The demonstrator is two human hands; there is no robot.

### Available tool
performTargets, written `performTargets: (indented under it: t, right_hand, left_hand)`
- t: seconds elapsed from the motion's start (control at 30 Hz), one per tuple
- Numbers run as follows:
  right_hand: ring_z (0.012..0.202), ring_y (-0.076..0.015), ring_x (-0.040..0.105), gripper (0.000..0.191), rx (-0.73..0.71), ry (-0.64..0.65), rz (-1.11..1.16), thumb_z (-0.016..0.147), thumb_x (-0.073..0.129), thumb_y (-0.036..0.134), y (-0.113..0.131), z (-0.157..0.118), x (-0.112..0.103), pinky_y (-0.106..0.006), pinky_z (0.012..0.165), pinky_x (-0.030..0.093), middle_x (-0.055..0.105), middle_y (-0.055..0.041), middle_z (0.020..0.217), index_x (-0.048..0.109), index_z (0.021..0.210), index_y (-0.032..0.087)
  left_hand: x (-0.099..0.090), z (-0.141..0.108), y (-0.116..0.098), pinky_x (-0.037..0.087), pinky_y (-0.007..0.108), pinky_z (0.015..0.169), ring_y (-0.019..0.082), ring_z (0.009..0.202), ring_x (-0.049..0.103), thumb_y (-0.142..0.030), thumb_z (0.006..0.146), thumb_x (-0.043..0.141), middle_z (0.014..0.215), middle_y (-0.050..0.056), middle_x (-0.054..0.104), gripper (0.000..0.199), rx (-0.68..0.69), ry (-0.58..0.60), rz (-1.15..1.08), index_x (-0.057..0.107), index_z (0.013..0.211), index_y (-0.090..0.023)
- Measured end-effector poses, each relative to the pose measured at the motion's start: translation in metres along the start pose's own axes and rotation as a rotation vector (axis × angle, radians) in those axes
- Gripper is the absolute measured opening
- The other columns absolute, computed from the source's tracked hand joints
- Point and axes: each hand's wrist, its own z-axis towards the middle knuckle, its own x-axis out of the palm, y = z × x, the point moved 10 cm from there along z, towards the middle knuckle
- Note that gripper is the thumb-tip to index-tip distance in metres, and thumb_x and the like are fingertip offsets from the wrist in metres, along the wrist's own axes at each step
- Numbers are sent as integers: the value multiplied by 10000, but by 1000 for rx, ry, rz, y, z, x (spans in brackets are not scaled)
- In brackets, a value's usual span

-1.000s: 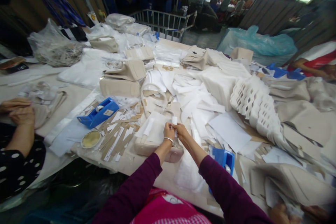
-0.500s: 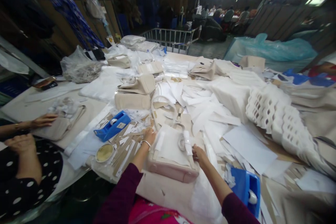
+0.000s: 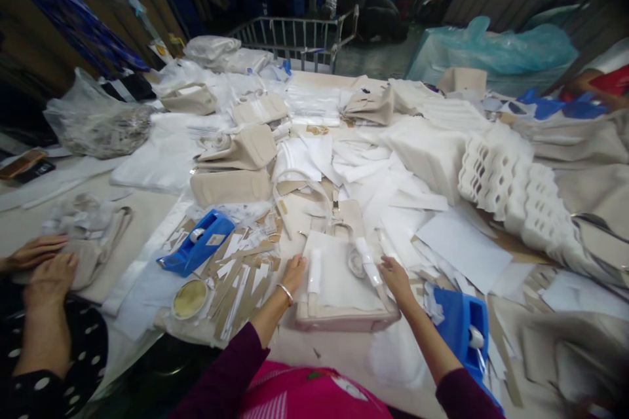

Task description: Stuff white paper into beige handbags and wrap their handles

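A beige handbag (image 3: 339, 321) lies on the table in front of me, its base towards my body. White sheeting covers its upper face, and clear or white wrap is wound round parts of its strap and hardware. At the bag's left edge, my left hand (image 3: 293, 275) has its fingers closed on the side. My right hand (image 3: 394, 277) grips the opposite edge, beside a wrapped strap end (image 3: 366, 255). Both hands' fingertips are partly hidden. Just beyond the bag lies a curved beige handle (image 3: 322, 190).
Blue tape dispensers stand on the left (image 3: 199, 242) and right (image 3: 462, 327). Card strips (image 3: 240, 281) and a round tub (image 3: 189, 299) lie left. White foam (image 3: 521, 177) and paper sheets (image 3: 462, 245) spread right. A co-worker's hands (image 3: 49, 275) rest by another bag.
The view has tilted down and shifted. My left hand has moved up along the bag's left edge, and the right hand sits further up the right edge. The co-worker's hands have come together.
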Motion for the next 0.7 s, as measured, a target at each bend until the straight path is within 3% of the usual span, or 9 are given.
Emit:
performTargets:
  t: [0.07, 0.1, 0.2, 0.3, 0.53, 0.7]
  right_hand:
    - [998, -249, 522, 324, -330, -113, -121, 779, 485, 263, 53, -26, -10, -446, 915, 394, 577, -110, 1026, 563, 1083, 184]
    - [1056, -246, 496, 337, -486, -72, -151, 809, 462, 249, 78, -45, -2, -445, 944, 379, 556, -115, 1087, 539, 1133, 197]
    - [1085, -236, 483, 344, -796, 294, -237, 856, 453, 227, 122, -102, 48, -416, 929, 401, 545, -112, 1138, 507, 1196, 228]
    - [1020, -234, 507, 290, -896, 496, -359, 861, 473, 222, 124, -133, 82, -398, 866, 430, 579, -110, 1086, 539, 1144, 207]
    - [853, -185, 522, 175, -998, 739, -663, 847, 436, 90, 118, -140, 110, -296, 712, 418, 606, -71, 902, 566, 935, 168]
    - [827, -195, 482, 152, -1042, 741, -759, 825, 445, 62, 128, -144, 114, -294, 654, 383, 572, -75, 863, 556, 850, 164]
  left_hand:
    - [-5, 1, 1, 433, 279, 669, 151, 691, 540, -280, 739, 562, 676, 1, 561, 109, -36, 0, 56, 554, 777, -178]
    - [-6, 1, 3, 411, 258, 605, 131, 605, 503, -265, 723, 571, 609, -29, 522, 98, -58, 25, 60, 535, 756, -180]
    - [-5, -3, 8, 330, 213, 497, 94, 471, 406, -243, 685, 596, 494, -82, 437, 132, -93, 92, 44, 495, 746, -185]
    - [-6, -9, 8, 292, 197, 478, 83, 439, 364, -232, 672, 604, 456, -99, 415, 181, -91, 86, 24, 486, 801, -185]
    - [-8, -23, -21, 292, 208, 513, 96, 447, 356, -149, 688, 555, 470, -107, 378, 365, 22, 22, 170, 494, 1041, -217]
    - [2, -40, -32, 327, 233, 571, 121, 531, 413, -120, 698, 477, 562, -60, 427, 220, 116, 111, 264, 567, 871, -220]
